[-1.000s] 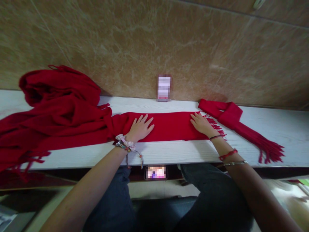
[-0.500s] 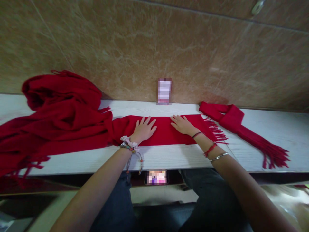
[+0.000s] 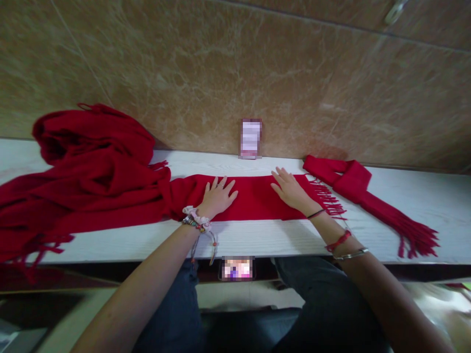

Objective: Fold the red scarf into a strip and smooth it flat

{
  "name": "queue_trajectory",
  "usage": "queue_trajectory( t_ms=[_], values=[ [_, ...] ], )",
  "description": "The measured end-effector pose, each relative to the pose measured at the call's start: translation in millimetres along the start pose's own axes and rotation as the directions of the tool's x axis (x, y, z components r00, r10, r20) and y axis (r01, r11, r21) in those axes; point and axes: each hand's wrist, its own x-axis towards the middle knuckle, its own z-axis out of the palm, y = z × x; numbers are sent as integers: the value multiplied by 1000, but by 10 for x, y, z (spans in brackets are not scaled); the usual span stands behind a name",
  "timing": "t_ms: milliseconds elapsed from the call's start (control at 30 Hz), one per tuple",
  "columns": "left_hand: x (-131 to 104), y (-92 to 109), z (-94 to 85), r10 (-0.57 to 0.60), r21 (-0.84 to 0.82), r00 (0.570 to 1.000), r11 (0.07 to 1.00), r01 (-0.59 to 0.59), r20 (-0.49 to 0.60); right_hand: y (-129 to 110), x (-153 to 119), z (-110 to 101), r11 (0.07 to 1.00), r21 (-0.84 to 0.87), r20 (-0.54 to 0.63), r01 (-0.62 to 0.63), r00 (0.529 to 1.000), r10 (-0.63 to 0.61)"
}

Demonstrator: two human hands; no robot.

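Observation:
A red fringed scarf (image 3: 253,198) lies flat in a folded strip across the white table, its tassels pointing right. My left hand (image 3: 218,197) rests on the strip with fingers spread, near where the cloth bunches. Over the strip's right part is my right hand (image 3: 290,191), palm down and fingers stretched out, close to the fringe; whether it presses on the cloth I cannot tell. To the left, a large heap of red cloth (image 3: 95,162) with tassels joins or overlaps the strip. Another red scarf (image 3: 353,181), narrow and bent, lies at the right.
A phone (image 3: 250,138) leans against the brown marbled wall (image 3: 221,73) behind the table (image 3: 243,240). A second lit screen (image 3: 237,268) sits below the table's front edge, by my legs. Tassels from the heap hang over the front edge at the left.
My right hand has slid to the right along the strip, toward the fringe. My left hand and the scarves have stayed nearly in place.

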Motion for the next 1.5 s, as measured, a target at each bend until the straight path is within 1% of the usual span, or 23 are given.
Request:
queue_trajectory(
  t_ms=[67, 100, 167, 200, 300, 400, 500, 567, 667, 733, 800, 833, 900, 967, 1033, 1100, 1200, 1267, 1300, 1333, 1400, 1433, 1500],
  values=[
    [2, -10, 13, 2, 4, 1000, 1000, -2, -4, -208, -5, 8, 987, 51, 29, 150, 988, -152],
    [4, -16, 19, 2, 5, 1000, 1000, -2, -4, -278, -14, 21, 977, 67, 58, 204, 976, -208],
    [10, -25, 30, 0, 6, 1000, 1000, 0, -5, -330, -36, 56, 962, 74, 130, 263, 954, -271],
    [13, -28, 35, 1, 7, 1000, 1000, -1, -6, -312, -46, 75, 961, 66, 165, 269, 947, -276],
    [19, -35, 42, 6, 12, 1000, 1000, -6, -12, -136, -58, 117, 977, 22, 221, 214, 952, -214],
    [16, -36, 44, 10, 14, 1000, 1000, -10, -10, 113, -62, 131, 996, 10, 215, 93, 972, -93],
    [11, -34, 41, 8, 13, 1000, 1000, -8, -17, 335, -89, 129, 998, 9, 182, -61, 982, 59],
    [10, -33, 36, 6, 9, 1000, 1000, -6, -14, 433, -115, 118, 989, -11, 143, -144, 979, 144],
    [10, -30, 25, -3, 4, 1000, 1000, 3, 1, 436, -129, 83, 978, -34, 47, -207, 977, 208],
    [9, -28, 17, -8, 5, 1000, 1000, 7, 6, 309, -114, 53, 984, -9, -3, -178, 984, 178],
    [7, -26, 14, -7, 8, 1000, 1000, 7, 4, 97, -88, 31, 998, 28, -8, -63, 998, 63],
    [6, -25, 14, -6, 10, 1000, 1000, 6, 2, -19, -76, 26, 999, 40, 7, 18, 1000, -18],
    [4, -25, 17, -4, 13, 1000, 1000, 4, -4, -215, -60, 34, 987, 40, 60, 156, 986, -158],
    [4, -26, 22, -4, 14, 1000, 1000, 4, -7, -290, -60, 59, 977, 28, 128, 211, 969, -213],
    [5, -27, 26, -2, 14, 1000, 1000, 2, -8, -209, -79, 88, 982, 16, 181, 188, 966, -187],
    [4, -28, 28, 0, 17, 1000, 1000, 0, -9, -7, -116, 108, 994, 6, 198, 108, 974, -107],
    [4, -27, 25, 1, 17, 1000, 1000, 0, -8, 348, -188, 109, 997, -19, 171, -73, 983, 75],
    [5, -26, 23, 0, 16, 1000, 1000, 0, -11, 502, -221, 92, 986, -50, 154, -160, 974, 166],
    [7, -25, 22, 0, 16, 1000, 1000, 0, -11, 535, -226, 81, 980, -69, 145, -186, 970, 194],
    [8, -24, 21, -1, 16, 1000, 1000, 2, -11, 537, -222, 69, 975, -86, 131, -203, 968, 213],
    [9, -22, 21, -3, 17, 1000, 1000, 4, -6, 455, -183, 46, 973, -100, 93, -206, 972, 215],
    [9, -21, 22, -4, 18, 1000, 1000, 4, -3, 380, -150, 38, 977, -93, 75, -189, 978, 197],
    [7, -21, 24, -2, 20, 1000, 1000, 2, -5, 194, -72, 33, 992, -58, 60, -114, 991, 117]
  ],
)
